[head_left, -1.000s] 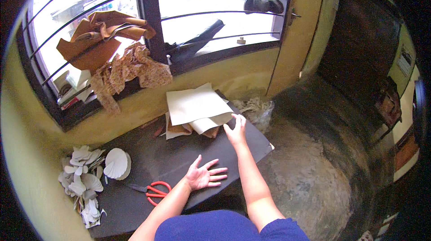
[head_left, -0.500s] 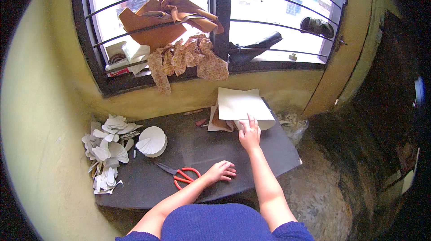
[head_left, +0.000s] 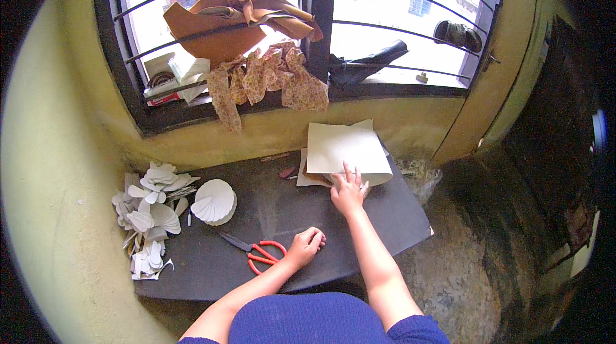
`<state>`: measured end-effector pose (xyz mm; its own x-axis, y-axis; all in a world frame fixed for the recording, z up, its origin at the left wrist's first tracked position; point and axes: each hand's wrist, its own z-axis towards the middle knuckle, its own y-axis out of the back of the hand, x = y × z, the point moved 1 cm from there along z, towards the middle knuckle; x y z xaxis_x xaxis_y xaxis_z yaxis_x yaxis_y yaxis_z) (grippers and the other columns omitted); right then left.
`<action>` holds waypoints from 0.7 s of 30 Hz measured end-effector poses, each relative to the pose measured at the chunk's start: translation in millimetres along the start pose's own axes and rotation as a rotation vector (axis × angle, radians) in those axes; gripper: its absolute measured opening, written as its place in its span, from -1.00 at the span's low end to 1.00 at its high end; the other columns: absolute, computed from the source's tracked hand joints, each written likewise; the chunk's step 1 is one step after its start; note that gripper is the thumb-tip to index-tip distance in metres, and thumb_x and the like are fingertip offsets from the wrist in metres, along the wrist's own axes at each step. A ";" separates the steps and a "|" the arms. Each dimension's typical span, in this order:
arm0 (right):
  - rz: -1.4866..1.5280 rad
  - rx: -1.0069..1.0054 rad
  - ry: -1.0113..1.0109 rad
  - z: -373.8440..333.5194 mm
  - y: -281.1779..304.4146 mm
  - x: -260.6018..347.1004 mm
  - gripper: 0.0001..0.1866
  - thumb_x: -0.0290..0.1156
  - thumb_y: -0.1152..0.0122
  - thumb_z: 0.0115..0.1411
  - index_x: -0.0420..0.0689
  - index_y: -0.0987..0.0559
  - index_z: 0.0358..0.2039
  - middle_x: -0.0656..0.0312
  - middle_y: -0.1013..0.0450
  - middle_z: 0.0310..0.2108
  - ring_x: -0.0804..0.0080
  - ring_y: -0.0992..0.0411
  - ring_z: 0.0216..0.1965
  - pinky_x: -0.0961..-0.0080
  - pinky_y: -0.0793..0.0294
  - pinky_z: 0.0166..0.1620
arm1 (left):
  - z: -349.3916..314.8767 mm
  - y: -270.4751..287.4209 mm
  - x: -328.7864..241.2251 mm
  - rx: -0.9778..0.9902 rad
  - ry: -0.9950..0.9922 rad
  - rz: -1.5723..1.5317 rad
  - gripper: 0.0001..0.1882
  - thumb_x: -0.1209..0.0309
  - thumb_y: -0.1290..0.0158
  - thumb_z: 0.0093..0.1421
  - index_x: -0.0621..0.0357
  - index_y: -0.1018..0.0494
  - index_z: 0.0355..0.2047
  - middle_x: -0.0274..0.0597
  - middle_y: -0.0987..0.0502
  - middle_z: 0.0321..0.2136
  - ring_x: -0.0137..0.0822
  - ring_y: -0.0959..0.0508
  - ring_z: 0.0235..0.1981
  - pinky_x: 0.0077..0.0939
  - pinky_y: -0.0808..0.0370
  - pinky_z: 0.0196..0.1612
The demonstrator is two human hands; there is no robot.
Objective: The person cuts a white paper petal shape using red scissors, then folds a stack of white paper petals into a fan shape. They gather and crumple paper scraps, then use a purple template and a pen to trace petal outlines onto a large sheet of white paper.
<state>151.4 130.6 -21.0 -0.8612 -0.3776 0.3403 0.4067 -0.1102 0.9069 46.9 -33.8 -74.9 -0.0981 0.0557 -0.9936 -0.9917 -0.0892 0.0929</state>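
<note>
My right hand (head_left: pixel 348 191) reaches over the near edge of some pale sheets (head_left: pixel 346 148) at the table's far right, its fingers spread. The top sheet is cream-white and bends upward; a brown-faced piece shows beneath it. My left hand (head_left: pixel 306 246) rests on the dark table near its front edge, fingers curled in, with nothing visible in it. Just left of that hand lie scissors (head_left: pixel 255 255) with red handles and dark blades, the blades pointing away to the left.
At the table's (head_left: pixel 269 196) left are a round fanned stack of white cut pieces (head_left: pixel 215 203) and a heap of loose white pieces (head_left: pixel 154 209). A thin white pen-like stick (head_left: pixel 189 219) lies between them. Brown material (head_left: pixel 212 30) and patterned cloth (head_left: pixel 256 81) hang at the barred window.
My right hand has shifted slightly left and nearer along the sheets' edge, its fingers spreading. My left hand's fingers have curled in. The view has moved a little.
</note>
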 end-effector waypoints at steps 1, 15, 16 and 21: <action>-0.057 0.036 0.038 4.3 1.8 0.7 -0.55 -0.28 -0.11 0.07 0.27 -0.49 0.03 0.41 0.09 0.38 0.12 0.20 0.39 -0.45 0.18 0.21 | 0.1 -0.3 0.1 -0.001 0.002 -0.012 -0.79 0.38 0.13 0.33 0.24 -0.43 -0.34 -0.26 -0.54 -0.43 -0.49 -0.54 -0.40 -0.59 -0.50 -0.34; -0.045 -0.247 0.042 23.5 3.1 -28.1 -0.42 -0.44 -0.17 0.02 0.11 -0.37 0.12 -0.02 0.02 0.30 -0.23 -0.05 0.23 -0.07 -0.33 0.07 | 2.4 0.1 2.4 -0.008 -0.018 0.011 -0.79 0.37 0.10 0.31 0.25 -0.42 -0.39 -0.25 -0.53 -0.52 -0.48 -0.53 -0.49 -0.55 -0.49 -0.40; 0.013 -0.309 0.087 24.5 -0.9 -35.2 -0.42 -0.47 -0.15 0.02 0.09 -0.37 0.12 -0.04 -0.03 0.28 -0.23 -0.08 0.21 -0.03 -0.34 0.08 | 1.8 0.4 2.3 -0.009 -0.016 0.020 -0.79 0.37 0.09 0.31 0.25 -0.43 -0.39 -0.26 -0.53 -0.52 -0.48 -0.52 -0.49 -0.55 -0.49 -0.40; 0.274 -0.597 0.161 16.6 20.8 -72.3 -0.34 -0.71 0.05 0.02 -0.07 -0.30 0.21 -0.13 -0.22 0.17 -0.12 -0.17 0.21 0.17 -0.19 0.24 | 3.8 -4.6 0.5 0.006 -0.036 -0.012 -0.80 0.38 0.09 0.30 0.25 -0.42 -0.39 -0.26 -0.52 -0.54 -0.48 -0.51 -0.52 -0.56 -0.47 -0.41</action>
<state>217.1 170.9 -22.6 -0.6653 -0.5915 0.4556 0.7427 -0.4624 0.4843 51.1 -29.6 -75.5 -0.0887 0.0924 -0.9918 -0.9933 -0.0827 0.0811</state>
